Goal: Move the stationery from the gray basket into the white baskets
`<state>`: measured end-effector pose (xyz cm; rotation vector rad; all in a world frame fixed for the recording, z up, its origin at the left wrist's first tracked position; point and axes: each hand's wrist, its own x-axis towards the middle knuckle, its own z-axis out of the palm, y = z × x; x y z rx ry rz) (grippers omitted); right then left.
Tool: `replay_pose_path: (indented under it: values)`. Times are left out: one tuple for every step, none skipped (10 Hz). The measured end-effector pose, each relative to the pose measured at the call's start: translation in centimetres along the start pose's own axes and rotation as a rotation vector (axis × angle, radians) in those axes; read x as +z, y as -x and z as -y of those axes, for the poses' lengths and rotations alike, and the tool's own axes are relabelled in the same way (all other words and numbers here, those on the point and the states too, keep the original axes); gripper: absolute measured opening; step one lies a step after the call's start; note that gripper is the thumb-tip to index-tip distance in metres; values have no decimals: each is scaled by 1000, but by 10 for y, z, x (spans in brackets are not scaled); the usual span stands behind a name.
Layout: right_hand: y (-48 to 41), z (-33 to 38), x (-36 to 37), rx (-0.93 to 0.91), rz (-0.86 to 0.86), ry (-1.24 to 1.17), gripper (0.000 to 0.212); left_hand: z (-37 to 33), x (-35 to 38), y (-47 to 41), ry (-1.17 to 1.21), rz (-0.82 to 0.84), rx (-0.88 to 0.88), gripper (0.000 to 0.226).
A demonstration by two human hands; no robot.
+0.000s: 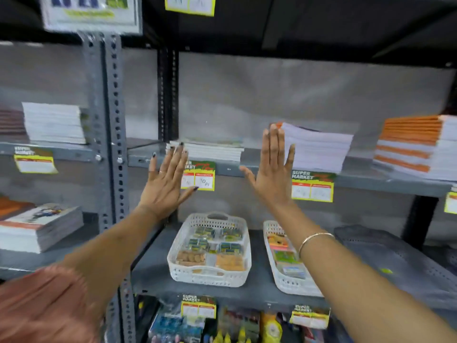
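Observation:
Two white baskets stand on the grey shelf below my hands. The left white basket (209, 275) holds several small stationery packs in green, brown and orange. My right forearm partly covers the right white basket (284, 283), which holds colourful packs. A gray basket (395, 258) sits at the right end of the same shelf; only a small yellow-green item (386, 270) shows in it. My left hand (168, 179) and my right hand (273, 169) are raised flat in front of the shelf above, fingers spread, holding nothing.
Stacks of notebooks (319, 147) lie on the upper shelf, with orange-spined ones (415, 144) at the right. Yellow price tags (197, 177) hang from the shelf edges. A perforated grey upright post (108, 144) stands at left. More packaged goods (222, 328) fill the shelf below.

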<state>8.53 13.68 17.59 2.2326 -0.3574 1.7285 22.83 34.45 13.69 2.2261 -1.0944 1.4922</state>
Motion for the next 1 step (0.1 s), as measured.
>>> replay_pose_path:
  values:
    - [-22,-8,-14,93,73,19,89,9,-17,-27,-26,-1,-88,77]
